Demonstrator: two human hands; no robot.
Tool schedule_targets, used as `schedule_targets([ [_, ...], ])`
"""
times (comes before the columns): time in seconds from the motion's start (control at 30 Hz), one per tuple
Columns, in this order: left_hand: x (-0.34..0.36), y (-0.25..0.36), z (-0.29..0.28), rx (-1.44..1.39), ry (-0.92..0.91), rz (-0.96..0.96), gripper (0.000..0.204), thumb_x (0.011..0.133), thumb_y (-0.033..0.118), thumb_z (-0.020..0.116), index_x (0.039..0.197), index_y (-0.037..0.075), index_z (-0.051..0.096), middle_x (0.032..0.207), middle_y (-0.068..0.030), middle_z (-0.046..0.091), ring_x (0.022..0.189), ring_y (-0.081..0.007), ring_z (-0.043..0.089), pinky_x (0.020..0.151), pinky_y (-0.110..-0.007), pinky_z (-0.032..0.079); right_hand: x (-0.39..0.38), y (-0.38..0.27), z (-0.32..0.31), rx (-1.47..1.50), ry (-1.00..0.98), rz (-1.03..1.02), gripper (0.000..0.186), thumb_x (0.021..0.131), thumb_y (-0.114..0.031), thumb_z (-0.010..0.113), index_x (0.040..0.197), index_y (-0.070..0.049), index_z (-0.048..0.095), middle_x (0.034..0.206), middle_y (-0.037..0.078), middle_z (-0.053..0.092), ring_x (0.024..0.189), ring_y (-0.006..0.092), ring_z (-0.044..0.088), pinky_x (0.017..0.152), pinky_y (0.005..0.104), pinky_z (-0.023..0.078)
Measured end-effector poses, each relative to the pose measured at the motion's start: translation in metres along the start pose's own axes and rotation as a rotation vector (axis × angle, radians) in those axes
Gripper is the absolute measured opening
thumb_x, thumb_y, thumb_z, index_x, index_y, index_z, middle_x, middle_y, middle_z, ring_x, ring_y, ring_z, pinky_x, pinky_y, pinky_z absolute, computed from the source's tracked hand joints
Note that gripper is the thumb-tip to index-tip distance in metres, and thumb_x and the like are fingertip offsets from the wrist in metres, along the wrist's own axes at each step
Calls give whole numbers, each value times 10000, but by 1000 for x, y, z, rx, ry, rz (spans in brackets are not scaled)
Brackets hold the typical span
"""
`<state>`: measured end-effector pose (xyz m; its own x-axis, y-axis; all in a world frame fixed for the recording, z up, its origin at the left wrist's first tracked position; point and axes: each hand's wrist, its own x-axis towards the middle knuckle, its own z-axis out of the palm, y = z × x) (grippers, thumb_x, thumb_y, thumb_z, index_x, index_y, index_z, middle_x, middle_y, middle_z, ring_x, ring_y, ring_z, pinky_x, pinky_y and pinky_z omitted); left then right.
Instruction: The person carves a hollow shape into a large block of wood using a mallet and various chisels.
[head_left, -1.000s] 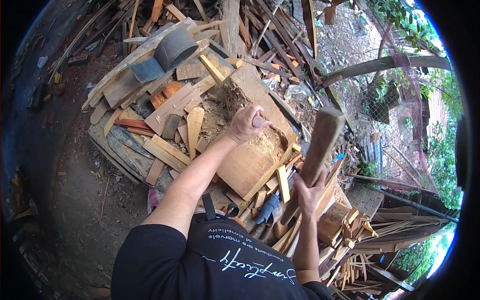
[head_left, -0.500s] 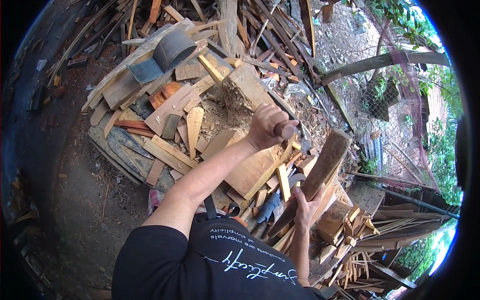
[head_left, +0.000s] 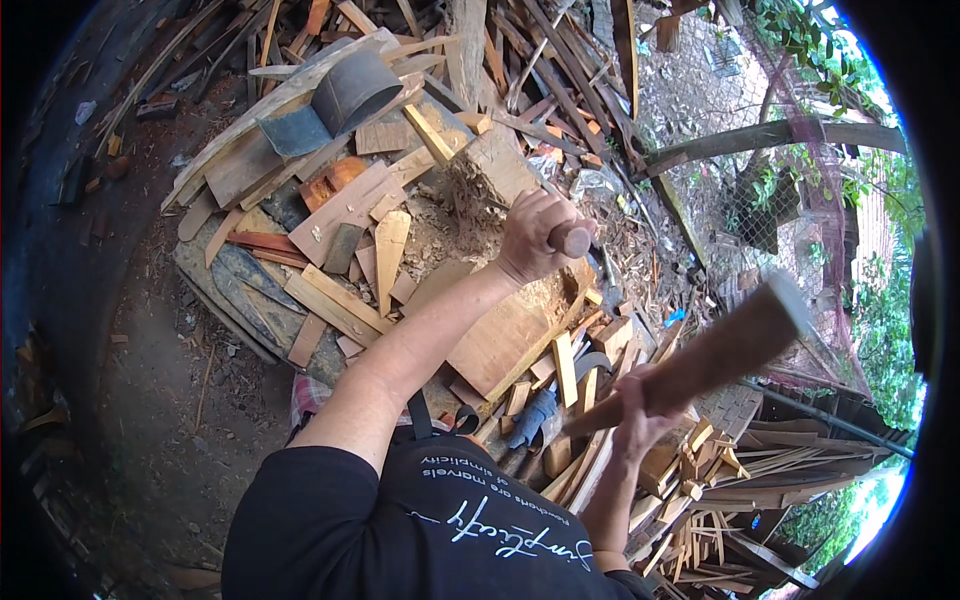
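Note:
My left hand (head_left: 541, 234) is closed around the round wooden handle of a chisel (head_left: 571, 241), its butt end facing up; the blade is mostly hidden behind the fist. The fist sits above a rough, chipped hollow full of shavings, between a block of wood (head_left: 503, 165) on the far side and a broad block (head_left: 505, 345) nearer me. To the right, my right hand (head_left: 642, 415) grips the narrow end of a long wooden mallet (head_left: 725, 350). Its thick head is raised out to the upper right, away from the chisel, and blurred.
A worktable (head_left: 225, 310) carries loose offcuts, a curved dark sheet (head_left: 355, 92) and a pair of dark metal tools (head_left: 245, 290). A blue cloth-wrapped tool (head_left: 533, 418) lies near my apron. Stacked wood pieces (head_left: 700, 460) stand right; scrap timber piles at the back.
The mallet has swung outward to the right and up, with my right hand turning with it. My left hand stays nearly in place on the chisel.

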<state>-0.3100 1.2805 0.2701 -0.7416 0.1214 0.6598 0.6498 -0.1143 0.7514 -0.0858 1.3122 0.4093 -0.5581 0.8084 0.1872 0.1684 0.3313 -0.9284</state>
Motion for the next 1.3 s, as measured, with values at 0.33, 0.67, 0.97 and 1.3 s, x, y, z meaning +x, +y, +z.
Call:
schedule_targets([
  [0.33, -2, -4, 9, 63, 125, -93, 299, 811, 254, 745, 758, 147, 472, 658, -18, 499, 622, -218, 506, 618, -360, 360, 47, 18, 0, -552, -273, 74, 621, 715, -202, 819, 1193, 10, 485, 1043, 137, 609, 890, 202, 612, 732, 337, 518],
  [0.67, -8, -7, 22, 125, 105, -104, 268, 783, 197, 727, 734, 150, 467, 653, -27, 498, 627, -236, 514, 624, -377, 365, 64, 25, -2, -555, -375, 232, 605, 726, -196, 810, 1223, -38, 502, 1127, 173, 594, 1015, 213, 585, 857, 360, 473],
  [0.97, -3, -10, 21, 180, 72, -184, 275, 847, 276, 697, 724, 152, 485, 619, -6, 509, 586, -216, 519, 598, -356, 369, 66, 20, 0, -567, -352, 135, 486, 728, -159, 780, 1114, 5, 535, 947, 127, 652, 848, 235, 636, 796, 354, 487],
  [1.3, -12, 13, 7, 107, 30, -113, 249, 821, 219, 730, 760, 158, 496, 633, -1, 513, 576, -191, 492, 610, -342, 364, 55, 31, -18, -498, -239, 75, 597, 721, -139, 787, 1210, -68, 450, 996, 71, 536, 887, 181, 548, 770, 330, 466],
])
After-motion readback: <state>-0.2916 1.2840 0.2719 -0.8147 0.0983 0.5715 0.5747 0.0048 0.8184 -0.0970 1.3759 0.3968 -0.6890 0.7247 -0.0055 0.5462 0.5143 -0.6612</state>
